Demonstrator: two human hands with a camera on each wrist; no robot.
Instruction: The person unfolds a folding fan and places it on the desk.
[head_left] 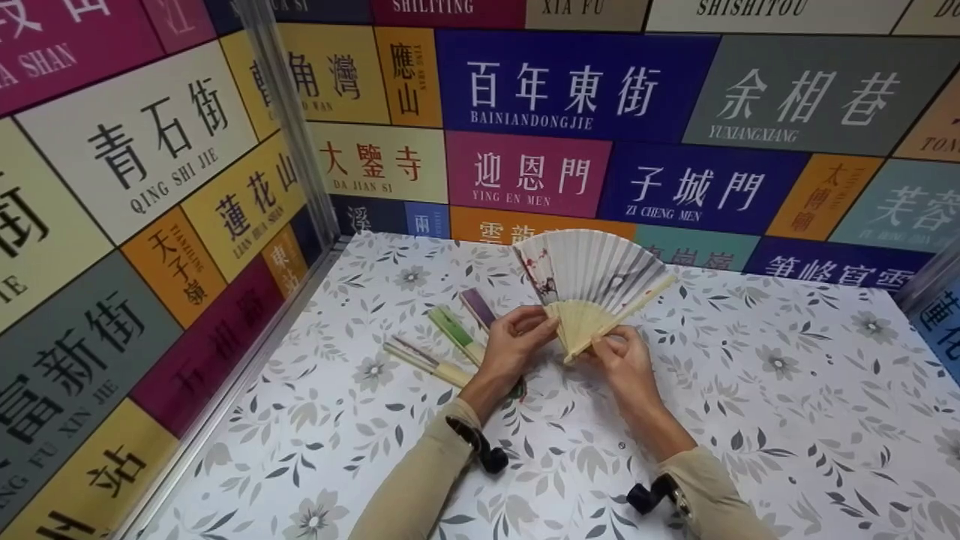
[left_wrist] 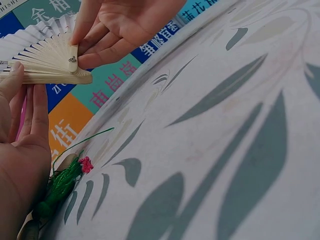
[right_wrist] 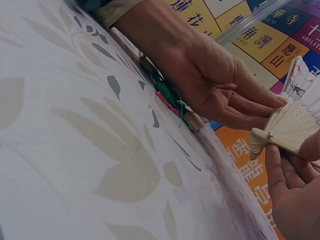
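Spread wide above the table is a white folding fan (head_left: 592,266) with pale ribs, red blossoms and dark brush marks. My left hand (head_left: 517,341) pinches its left outer rib between thumb and fingers. The right-hand guard is gripped low down, near the pivot, by my right hand (head_left: 628,364). In the right wrist view the metal rivet (right_wrist: 270,135) shows where the ribs meet. Three folded fans lie left of my left hand: a purple one (head_left: 477,306), a green one (head_left: 452,330) and a whitish one (head_left: 424,358), whose lower ends are partly hidden by that hand.
A green tassel (right_wrist: 167,95) with a pink part lies on the table beneath my left wrist. White floral cloth (head_left: 750,420) covers the table. Walls of coloured name panels (head_left: 555,86) stand behind and to the left, with a metal-edged corner post (head_left: 296,127).
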